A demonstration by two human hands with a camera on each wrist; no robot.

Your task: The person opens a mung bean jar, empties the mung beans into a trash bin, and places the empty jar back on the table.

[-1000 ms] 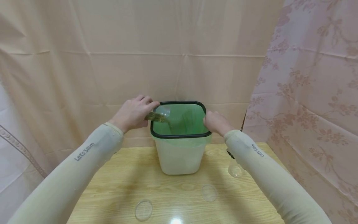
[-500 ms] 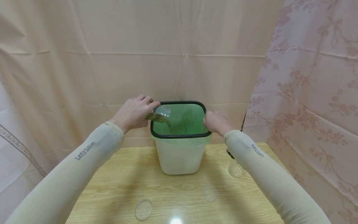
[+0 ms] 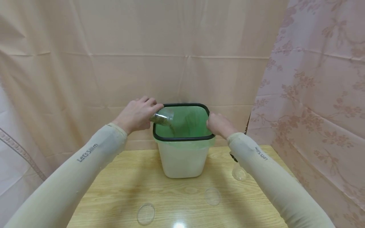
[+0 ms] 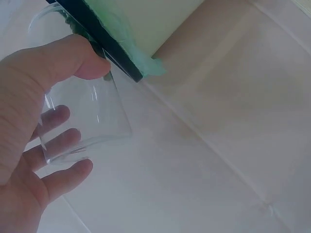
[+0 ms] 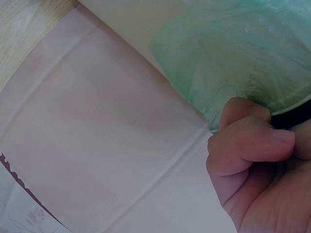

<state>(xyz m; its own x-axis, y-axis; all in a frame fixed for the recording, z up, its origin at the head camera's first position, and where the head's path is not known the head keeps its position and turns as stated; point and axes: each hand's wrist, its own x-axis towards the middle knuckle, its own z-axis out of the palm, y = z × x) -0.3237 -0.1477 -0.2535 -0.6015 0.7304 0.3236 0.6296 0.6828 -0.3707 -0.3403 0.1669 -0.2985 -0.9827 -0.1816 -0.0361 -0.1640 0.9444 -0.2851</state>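
In the head view my left hand point(image 3: 138, 114) grips a clear cup point(image 3: 169, 112), tipped on its side over the left rim of a white bin point(image 3: 182, 161). Greenish-brown loose matter point(image 3: 160, 121) lies along the cup's lower side and trails from its mouth into the bin. A green plastic bag point(image 3: 195, 118) lines the bin, its edge folded outside under a black rim ring point(image 3: 185, 138). On the opposite side, my right hand point(image 3: 219, 124) grips the rim with curled fingers. The left wrist view shows thumb and fingers around the transparent cup point(image 4: 92, 116).
Two clear round discs, one left point(image 3: 146, 214) and one right point(image 3: 212, 196), lie on the wooden table point(image 3: 114, 186) in front of the bin. A clear container point(image 3: 239, 173) stands partly behind my right forearm. Beige cloth point(image 3: 137, 63) hangs close behind the bin.
My left hand has shifted very slightly rightward with the cup, whose contents look a little less and lie nearer the mouth. The right hand keeps its grip on the rim.
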